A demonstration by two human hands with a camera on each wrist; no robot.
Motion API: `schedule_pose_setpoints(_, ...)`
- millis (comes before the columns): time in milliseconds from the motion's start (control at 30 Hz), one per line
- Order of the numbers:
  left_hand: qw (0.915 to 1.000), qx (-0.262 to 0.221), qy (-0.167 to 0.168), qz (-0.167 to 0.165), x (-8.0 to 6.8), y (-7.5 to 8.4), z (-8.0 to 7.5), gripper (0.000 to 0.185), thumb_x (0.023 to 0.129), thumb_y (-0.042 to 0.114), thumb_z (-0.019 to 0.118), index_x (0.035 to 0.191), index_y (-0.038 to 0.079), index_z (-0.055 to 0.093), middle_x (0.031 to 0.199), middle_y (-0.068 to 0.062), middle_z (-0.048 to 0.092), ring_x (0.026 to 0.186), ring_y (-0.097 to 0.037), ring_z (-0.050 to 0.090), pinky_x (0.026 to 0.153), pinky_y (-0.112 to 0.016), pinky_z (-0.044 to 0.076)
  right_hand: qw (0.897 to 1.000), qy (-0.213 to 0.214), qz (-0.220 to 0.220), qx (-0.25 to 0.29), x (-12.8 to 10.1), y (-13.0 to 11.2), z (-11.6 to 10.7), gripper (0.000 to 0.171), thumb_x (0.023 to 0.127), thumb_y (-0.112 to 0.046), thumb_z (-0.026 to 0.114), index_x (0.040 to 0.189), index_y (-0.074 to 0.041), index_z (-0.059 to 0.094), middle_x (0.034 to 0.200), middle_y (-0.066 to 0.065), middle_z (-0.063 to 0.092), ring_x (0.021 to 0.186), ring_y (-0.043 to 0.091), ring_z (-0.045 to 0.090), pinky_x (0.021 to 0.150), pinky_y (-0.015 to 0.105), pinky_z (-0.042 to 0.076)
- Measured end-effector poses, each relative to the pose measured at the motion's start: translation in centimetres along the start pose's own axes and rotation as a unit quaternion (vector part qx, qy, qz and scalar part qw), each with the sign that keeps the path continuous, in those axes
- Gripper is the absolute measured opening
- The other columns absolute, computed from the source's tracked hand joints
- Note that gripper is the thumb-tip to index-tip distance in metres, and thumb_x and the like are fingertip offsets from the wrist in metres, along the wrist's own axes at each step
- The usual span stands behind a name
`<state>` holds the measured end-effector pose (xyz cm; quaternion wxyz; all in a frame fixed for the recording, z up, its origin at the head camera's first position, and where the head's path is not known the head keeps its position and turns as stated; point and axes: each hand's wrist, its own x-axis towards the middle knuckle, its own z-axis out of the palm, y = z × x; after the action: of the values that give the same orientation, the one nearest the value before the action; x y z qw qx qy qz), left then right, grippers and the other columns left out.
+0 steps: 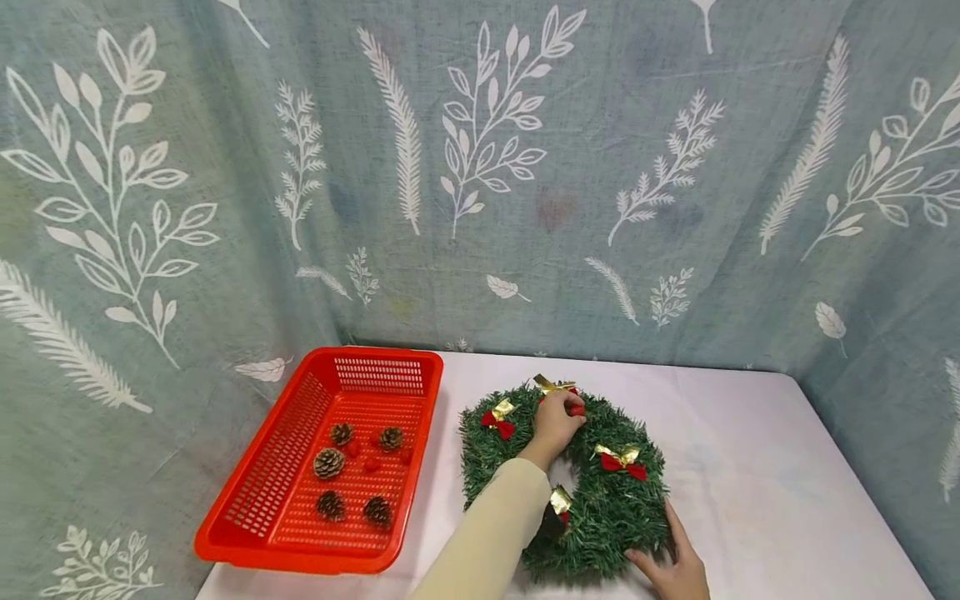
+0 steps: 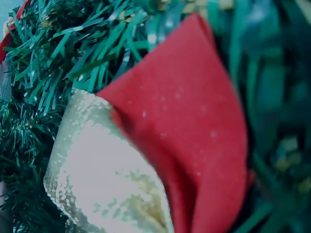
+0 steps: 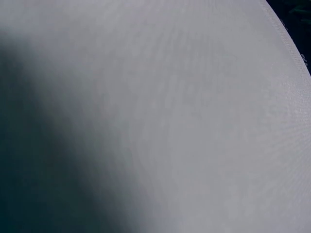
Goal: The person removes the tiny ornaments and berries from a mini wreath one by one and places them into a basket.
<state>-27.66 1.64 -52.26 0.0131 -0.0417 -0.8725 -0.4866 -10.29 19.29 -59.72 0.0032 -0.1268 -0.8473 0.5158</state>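
Note:
A green tinsel wreath (image 1: 600,508) lies on the white table, with several red and gold bows fixed on it. At its top my left hand (image 1: 555,425) reaches over and pinches a small red ball (image 1: 576,410) against the tinsel, beside the top bow (image 1: 553,385). A red and gold bow (image 2: 189,121) fills much of the left wrist view; the left fingers are hidden there. My right hand (image 1: 678,562) grips the wreath's lower right edge, thumb and forefinger spread around it. The right wrist view shows mostly a pale blurred surface, and no fingers.
A red plastic basket (image 1: 416,492) stands to the left of the wreath. Several pine cones (image 1: 328,463) and small red balls (image 1: 371,464) lie inside it. The white tablecloth (image 1: 765,475) extends to the right. A patterned curtain (image 1: 540,275) hangs behind the table.

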Motion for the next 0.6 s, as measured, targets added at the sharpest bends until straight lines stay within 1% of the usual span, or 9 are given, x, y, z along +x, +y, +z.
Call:
schedule_pose_setpoints(67, 1.0, -0.001, 0.003, -0.001, -0.1, 0.0, 0.2, 0.022, 0.08, 0.005, 0.074, 0.1, 0.01, 0.07, 0.104, -0.007, 0.058, 0.088, -0.02, 0.059, 0.071, -0.03, 0.05, 1.0, -0.006, 0.011, -0.004, -0.1, 0.0, -0.2, 0.112, 0.073, -0.045, 0.078, 0.153, -0.011, 0.008, 0.152, 0.03, 0.017, 0.134, 0.05, 0.025, 0.101, 0.056, 0.039)
schedule_pose_setpoints(167, 0.9997, -0.02, 0.012, -0.006, -0.2, -0.1, 0.5, 0.024, 0.08, 0.002, 0.073, 0.104, 0.007, 0.07, 0.107, -0.01, 0.055, 0.091, -0.022, 0.058, 0.074, -0.03, 0.051, 1.0, -0.015, 0.021, -0.008, -0.2, 0.0, -0.4, 0.112, 0.074, -0.046, 0.077, 0.153, -0.01, 0.007, 0.151, 0.031, 0.016, 0.133, 0.052, 0.024, 0.1, 0.056, 0.039)
schedule_pose_setpoints(233, 0.9992, -0.029, 0.027, -0.005, -0.2, -0.2, 0.5, 0.024, 0.079, 0.001, 0.074, 0.102, 0.006, 0.071, 0.105, -0.01, 0.057, 0.09, -0.022, 0.058, 0.074, -0.03, 0.051, 1.0, -0.016, 0.018, -0.007, -0.3, 0.0, -0.4, 0.111, 0.075, -0.045, 0.077, 0.153, -0.008, 0.007, 0.151, 0.032, 0.016, 0.133, 0.052, 0.024, 0.1, 0.057, 0.039)
schedule_pose_setpoints(333, 0.9972, -0.063, 0.039, -0.009, -0.1, -0.2, 0.4, 0.023, 0.078, 0.0, 0.074, 0.1, 0.004, 0.07, 0.1, -0.008, 0.058, 0.085, -0.018, 0.057, 0.072, -0.029, 0.052, 1.0, -0.01, 0.01, -0.013, -0.2, -0.2, -0.4, 0.11, 0.075, -0.043, 0.077, 0.153, -0.007, 0.008, 0.15, 0.033, 0.018, 0.133, 0.052, 0.025, 0.1, 0.057, 0.04)
schedule_pose_setpoints(467, 0.9949, -0.094, 0.037, -0.007, 0.1, -0.2, 0.0, 0.021, 0.078, -0.001, 0.074, 0.098, 0.004, 0.07, 0.096, -0.005, 0.059, 0.08, -0.012, 0.055, 0.068, -0.024, 0.052, 1.0, -0.006, 0.005, -0.021, 0.0, -0.2, -0.5, 0.109, 0.076, -0.041, 0.077, 0.153, -0.007, 0.007, 0.15, 0.033, 0.018, 0.133, 0.052, 0.025, 0.1, 0.057, 0.039)
schedule_pose_setpoints(600, 0.9943, -0.094, 0.049, 0.006, 0.1, -0.3, -0.5, 0.021, 0.075, -0.001, 0.076, 0.095, 0.005, 0.071, 0.094, -0.006, 0.061, 0.078, -0.012, 0.057, 0.066, -0.022, 0.051, 1.0, -0.007, 0.004, -0.019, 0.1, -0.1, -0.3, 0.11, 0.076, -0.04, 0.078, 0.153, -0.008, 0.007, 0.151, 0.032, 0.017, 0.133, 0.052, 0.025, 0.1, 0.058, 0.039)
